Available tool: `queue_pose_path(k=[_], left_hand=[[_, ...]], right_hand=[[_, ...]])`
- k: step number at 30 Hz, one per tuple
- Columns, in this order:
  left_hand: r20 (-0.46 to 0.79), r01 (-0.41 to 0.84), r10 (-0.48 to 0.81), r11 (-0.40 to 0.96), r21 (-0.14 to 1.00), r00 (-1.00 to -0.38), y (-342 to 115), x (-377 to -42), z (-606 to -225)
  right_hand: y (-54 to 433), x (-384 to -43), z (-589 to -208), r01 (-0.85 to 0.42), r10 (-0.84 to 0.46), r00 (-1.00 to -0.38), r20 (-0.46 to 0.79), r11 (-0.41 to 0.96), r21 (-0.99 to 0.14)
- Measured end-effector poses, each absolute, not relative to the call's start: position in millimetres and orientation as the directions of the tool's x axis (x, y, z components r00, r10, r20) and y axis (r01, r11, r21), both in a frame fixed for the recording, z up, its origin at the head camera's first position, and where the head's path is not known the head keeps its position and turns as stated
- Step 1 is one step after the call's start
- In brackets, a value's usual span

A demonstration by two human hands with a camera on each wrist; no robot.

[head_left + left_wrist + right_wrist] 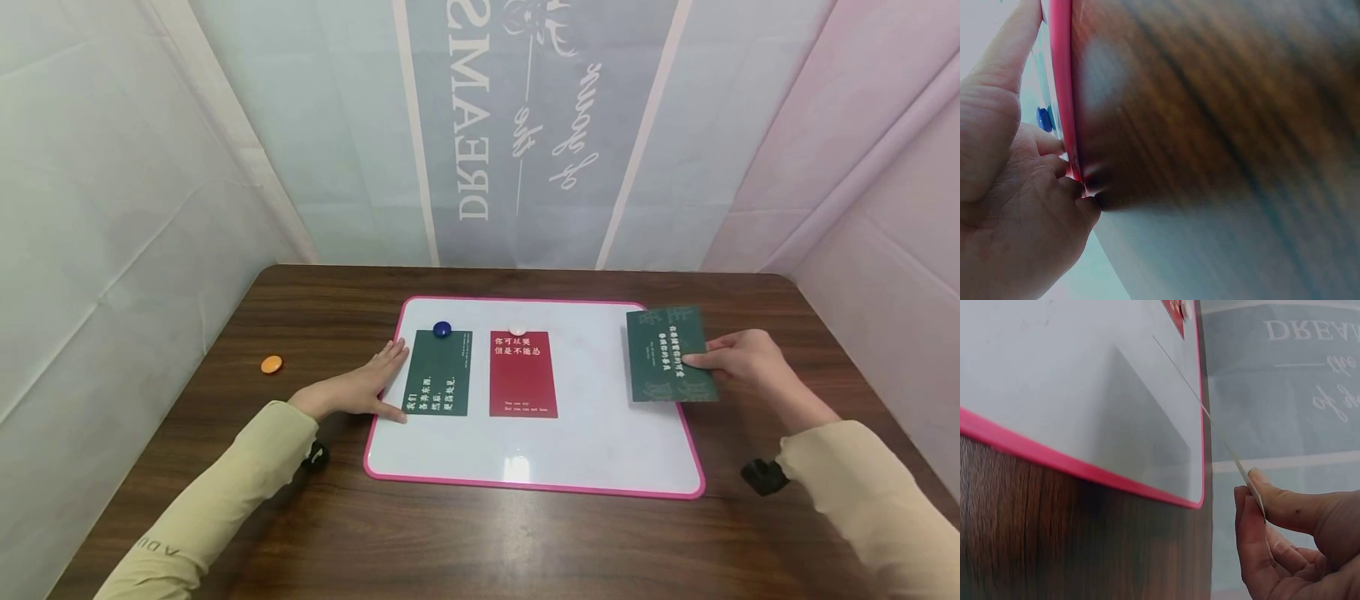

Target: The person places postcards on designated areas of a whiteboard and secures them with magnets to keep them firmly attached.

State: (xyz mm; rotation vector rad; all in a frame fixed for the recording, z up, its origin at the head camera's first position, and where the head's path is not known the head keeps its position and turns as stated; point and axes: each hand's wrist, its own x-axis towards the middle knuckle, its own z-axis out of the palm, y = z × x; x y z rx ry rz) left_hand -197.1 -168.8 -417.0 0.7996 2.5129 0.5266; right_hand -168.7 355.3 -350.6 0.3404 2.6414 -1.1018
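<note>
A whiteboard (600,450) with a pink rim lies flat on the table. On it, a green card (442,375) has a blue round magnet (442,330) at its top edge, and a red card (522,379) has a white magnet (517,330) at its top. My left hand (363,383) rests on the board's left edge with fingers spread, beside the green card. Between thumb and fingers, my right hand (750,362) pinches another green card (670,354) by its right edge. In the right wrist view this card (1210,419) appears edge-on, raised above the board and casting a shadow.
An orange round magnet (272,364) lies on the dark wooden table (450,533), left of the board. A printed cloth (525,233) hangs behind the table, with pale cloth on both sides.
</note>
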Motion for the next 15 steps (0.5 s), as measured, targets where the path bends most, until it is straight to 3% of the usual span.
queue_pose_path(k=[15], left_hand=[[-0.292, 0.441, 0.61, 0.76, 0.478, -0.736, -169.7, -197.1, -421.2]], right_hand=[[329.7, -167.9, -356.3, 0.309, 0.102, -0.939, -0.328, 0.67, -0.675]])
